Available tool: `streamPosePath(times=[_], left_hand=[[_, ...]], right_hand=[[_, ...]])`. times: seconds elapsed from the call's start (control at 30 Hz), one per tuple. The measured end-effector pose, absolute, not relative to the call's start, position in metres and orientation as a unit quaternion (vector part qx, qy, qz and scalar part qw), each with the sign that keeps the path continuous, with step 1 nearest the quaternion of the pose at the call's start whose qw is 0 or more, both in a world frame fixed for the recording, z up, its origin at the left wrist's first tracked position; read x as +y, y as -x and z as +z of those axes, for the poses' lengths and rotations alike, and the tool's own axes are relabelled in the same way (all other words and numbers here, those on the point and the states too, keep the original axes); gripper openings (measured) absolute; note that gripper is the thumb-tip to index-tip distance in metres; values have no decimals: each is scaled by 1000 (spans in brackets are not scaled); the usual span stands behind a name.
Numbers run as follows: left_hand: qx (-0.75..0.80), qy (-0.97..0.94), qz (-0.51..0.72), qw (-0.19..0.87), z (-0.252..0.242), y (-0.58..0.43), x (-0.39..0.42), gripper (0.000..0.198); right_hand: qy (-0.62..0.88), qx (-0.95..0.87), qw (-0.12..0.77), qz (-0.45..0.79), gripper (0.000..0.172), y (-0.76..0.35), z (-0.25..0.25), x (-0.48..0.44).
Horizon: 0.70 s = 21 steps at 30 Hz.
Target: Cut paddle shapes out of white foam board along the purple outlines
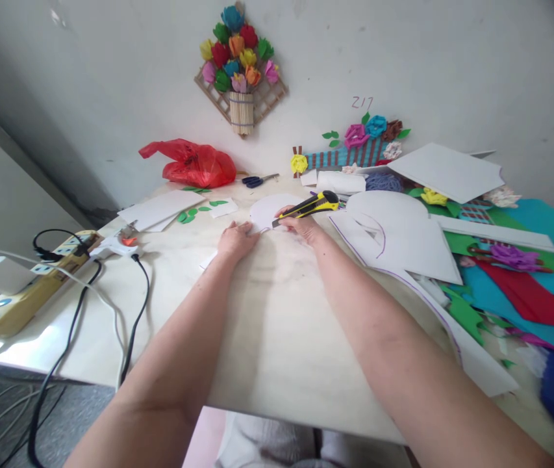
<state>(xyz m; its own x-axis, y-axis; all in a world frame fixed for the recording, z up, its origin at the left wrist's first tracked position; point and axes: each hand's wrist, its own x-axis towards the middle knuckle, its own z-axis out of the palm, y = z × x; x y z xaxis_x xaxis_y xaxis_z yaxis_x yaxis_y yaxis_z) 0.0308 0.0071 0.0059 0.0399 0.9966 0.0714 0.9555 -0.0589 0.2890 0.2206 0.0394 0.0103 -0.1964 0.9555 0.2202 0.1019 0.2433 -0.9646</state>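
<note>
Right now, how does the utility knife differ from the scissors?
The utility knife is gripped in the right hand, while the scissors lie on the table, close to the red bag. The knife's body is yellow and black; the scissors' handles are dark blue. The knife has one straight body, whereas the scissors have looped handles. Both are cutting tools.

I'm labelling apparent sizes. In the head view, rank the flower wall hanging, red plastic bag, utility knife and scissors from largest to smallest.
1. Flower wall hanging
2. Red plastic bag
3. Utility knife, in the right hand
4. Scissors
</note>
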Motion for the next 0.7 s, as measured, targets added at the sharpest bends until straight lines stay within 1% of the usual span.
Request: streamPosePath(times=[0.1,0.17,0.3,0.43,0.57,0.7], left_hand=[[709,-689,133,69,8,-45,7,46],[717,-680,129,85,12,-51,8,42],[728,-660,140,125,21,-49,8,47],[719,-657,199,111,24,-47,2,46],[717,-659,204,98,22,-50,-1,46],[718,-658,202,105,21,-51,0,47]], right_hand=[[431,-601,490,461,19,-221,7,42],[432,-586,499,470,20,-220,5,43],[416,-563,525,484,19,-217,2,44],[398,-548,542,498,19,-216,2,44],[392,-516,565,510,19,-215,2,44],[424,-484,591,486,20,-214,2,45]])
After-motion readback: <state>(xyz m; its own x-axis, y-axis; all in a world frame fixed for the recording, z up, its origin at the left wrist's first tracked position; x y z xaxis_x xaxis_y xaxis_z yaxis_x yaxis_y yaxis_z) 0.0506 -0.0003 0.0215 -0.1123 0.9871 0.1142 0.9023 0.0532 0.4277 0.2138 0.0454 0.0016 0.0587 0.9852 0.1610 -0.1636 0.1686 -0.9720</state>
